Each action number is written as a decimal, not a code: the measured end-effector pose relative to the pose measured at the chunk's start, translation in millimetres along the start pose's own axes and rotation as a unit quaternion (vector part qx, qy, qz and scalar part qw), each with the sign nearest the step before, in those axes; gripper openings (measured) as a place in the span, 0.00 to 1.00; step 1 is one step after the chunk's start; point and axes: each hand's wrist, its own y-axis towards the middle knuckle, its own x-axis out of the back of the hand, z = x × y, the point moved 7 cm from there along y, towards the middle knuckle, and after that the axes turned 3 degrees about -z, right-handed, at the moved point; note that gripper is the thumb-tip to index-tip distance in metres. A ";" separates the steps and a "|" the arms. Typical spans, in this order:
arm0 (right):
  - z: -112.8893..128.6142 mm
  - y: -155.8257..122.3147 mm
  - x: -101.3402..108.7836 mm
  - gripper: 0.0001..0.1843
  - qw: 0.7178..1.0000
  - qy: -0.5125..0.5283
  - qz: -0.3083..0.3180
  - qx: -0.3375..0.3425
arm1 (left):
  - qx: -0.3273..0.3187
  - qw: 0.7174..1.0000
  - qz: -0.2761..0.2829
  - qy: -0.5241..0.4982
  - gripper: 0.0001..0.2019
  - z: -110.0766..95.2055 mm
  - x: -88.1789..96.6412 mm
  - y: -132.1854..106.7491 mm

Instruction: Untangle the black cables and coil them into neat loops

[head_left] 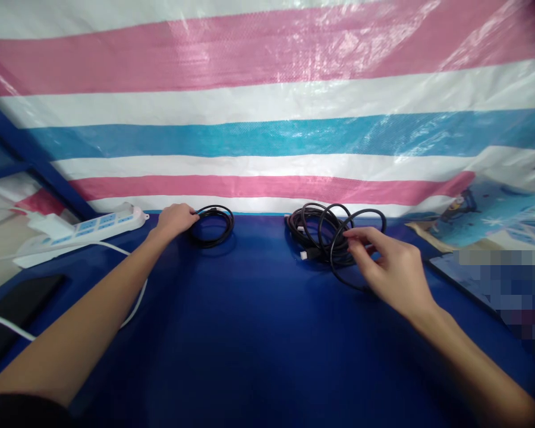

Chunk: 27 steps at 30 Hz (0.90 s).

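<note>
At the back left of the blue table, my left hand [177, 219] pinches the left side of a small coiled black cable [229, 228]. Further right lies a looser, tangled bundle of black cables [310, 229], with a pale connector [304, 255] poking out at its front. My right hand [390, 258] has thumb and fingers closed on a black cable loop [374, 212] at the right side of that bundle. The loop stands a little above the table. Part of it is hidden behind my right fingers.
A white power strip [111, 223] with a plugged-in adapter [51, 226] lies at the left. Its white cable [138, 300] runs under my left forearm. Nearby is a dark flat object [31, 300]. Striped plastic sheeting [249, 139] hangs behind the blue table [258, 339]. Papers [494, 214] lie right.
</note>
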 end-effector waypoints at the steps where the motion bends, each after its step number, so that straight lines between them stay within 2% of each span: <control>1: -0.1 0.0 -0.4 0.13 1.000 -0.001 0.001 0.000 | -0.007 1.000 -0.008 0.000 0.17 -3.6 0.8 2.1; 9: -1.7 -3.1 -6.1 0.14 1.000 -0.006 0.019 0.010 | -0.075 0.997 -0.013 -0.026 0.16 -19.8 -13.5 15.0; 12: -4.1 -3.0 -9.5 0.14 0.999 -0.012 0.039 0.013 | -0.077 0.995 -0.044 -0.035 0.19 -19.6 -6.7 9.1; 14: -5.7 -2.8 -13.3 0.13 0.998 -0.016 0.063 0.015 | -0.088 0.992 -0.084 -0.042 0.21 -23.6 4.3 -1.4; 16: -6.6 -3.2 -17.6 0.12 0.996 -0.018 0.089 0.019 | -0.135 0.983 -0.109 -0.054 0.21 -35.1 13.0 -18.3; 20: -7.3 -4.6 -22.2 0.14 0.993 -0.021 0.115 0.014 | -0.244 0.963 -0.088 -0.069 0.20 -64.1 7.6 -59.9; 24: -10.5 -4.4 -25.6 0.16 0.990 -0.029 0.141 -0.005 | -0.234 0.965 -0.107 -0.053 0.22 -76.8 -6.9 -81.5; 27: -10.4 -7.8 -31.8 0.15 0.974 -0.007 0.225 0.001 | -0.216 0.967 -0.126 -0.039 0.20 -81.0 -12.7 -83.0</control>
